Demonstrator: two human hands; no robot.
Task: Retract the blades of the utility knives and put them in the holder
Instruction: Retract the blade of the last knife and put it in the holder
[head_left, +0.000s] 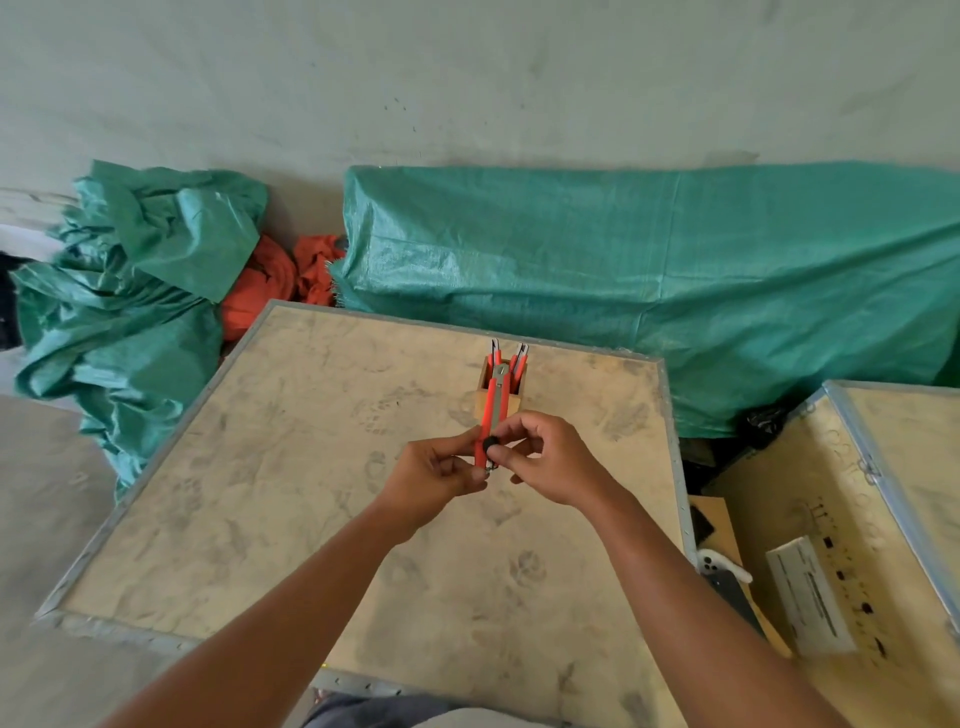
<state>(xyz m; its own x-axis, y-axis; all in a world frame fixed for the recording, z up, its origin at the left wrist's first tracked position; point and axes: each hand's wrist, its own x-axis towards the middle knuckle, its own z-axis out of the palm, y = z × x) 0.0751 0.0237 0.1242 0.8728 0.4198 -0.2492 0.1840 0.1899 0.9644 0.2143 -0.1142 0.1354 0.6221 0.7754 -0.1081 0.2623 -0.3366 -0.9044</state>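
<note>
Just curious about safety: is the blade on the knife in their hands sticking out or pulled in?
Pulled in: the orange knife shows only its blunt metal tip, with no blade beyond it.

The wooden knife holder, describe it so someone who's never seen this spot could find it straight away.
Start at the large plywood crate top with the metal edging, in front of the green tarpaulin. Near its far edge stands a small square wooden holder, just beyond the person's hands. It is the only thing standing on that surface, with orange utility knives sticking up out of it.
</note>
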